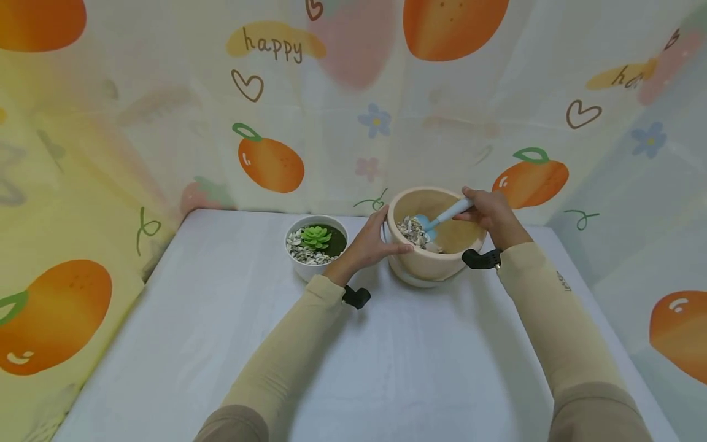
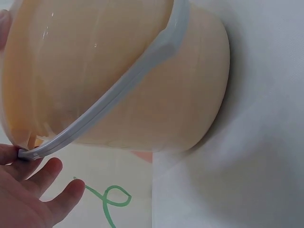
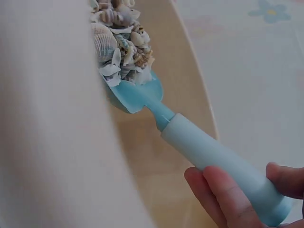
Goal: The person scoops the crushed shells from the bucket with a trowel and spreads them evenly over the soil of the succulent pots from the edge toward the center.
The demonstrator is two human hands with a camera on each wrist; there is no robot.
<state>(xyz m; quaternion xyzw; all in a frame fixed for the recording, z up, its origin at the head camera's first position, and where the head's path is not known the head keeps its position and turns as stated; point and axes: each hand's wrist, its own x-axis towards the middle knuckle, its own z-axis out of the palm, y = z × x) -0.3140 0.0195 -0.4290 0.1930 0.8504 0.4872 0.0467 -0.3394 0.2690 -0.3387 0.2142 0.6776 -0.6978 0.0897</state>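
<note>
A peach-coloured plastic bucket (image 1: 431, 264) stands toward the back right of the white-covered table, its pale grey handle (image 2: 118, 88) hanging down the outside. At its left side, my left hand (image 1: 369, 242) holds the rim, thumb toward the front and fingers farther back. My right hand (image 1: 491, 216) grips the pale blue handle of a small toy shovel (image 3: 209, 147), which slants down into the bucket. Seashells (image 3: 123, 45) are heaped at the shovel's blue scoop, in the left part of the bucket. The scoop's tip is hidden under them.
Left of the bucket, close to my left wrist, is a white round pot (image 1: 309, 270) with a green succulent (image 1: 316, 237) and shells in it. A fruit-printed cloth (image 1: 342, 141) hangs directly behind the table's back edge, with more cloth at both sides.
</note>
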